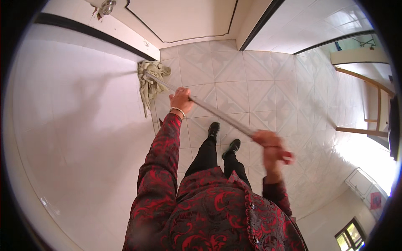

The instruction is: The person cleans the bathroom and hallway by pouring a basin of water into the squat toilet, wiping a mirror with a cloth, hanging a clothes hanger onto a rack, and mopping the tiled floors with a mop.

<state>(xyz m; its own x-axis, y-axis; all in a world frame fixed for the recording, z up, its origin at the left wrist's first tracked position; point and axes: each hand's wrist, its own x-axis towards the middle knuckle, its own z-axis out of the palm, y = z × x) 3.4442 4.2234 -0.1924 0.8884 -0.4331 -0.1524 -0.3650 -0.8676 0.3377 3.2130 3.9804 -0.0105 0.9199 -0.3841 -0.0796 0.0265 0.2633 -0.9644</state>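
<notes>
A long grey mop handle [224, 117] slants across the view from far left to near right. My left hand [181, 101], with a bracelet at the wrist, is closed around its middle part. Toward the handle's near end, my right hand [270, 146] is wrapped round it, somewhat smeared by motion. At the far end, a pale olive cloth mop head [151, 81] lies bunched on the floor, against the white wall by the door corner. Some strands trail along the foot of that wall.
Patterned light floor tiles [232, 92] spread around my black shoes [213, 129]. Ahead stands a cream door [184, 19] with a round metal knob [108, 7]. The white tiled wall [75, 117] runs along my left. To the right is wooden-framed furniture [362, 130].
</notes>
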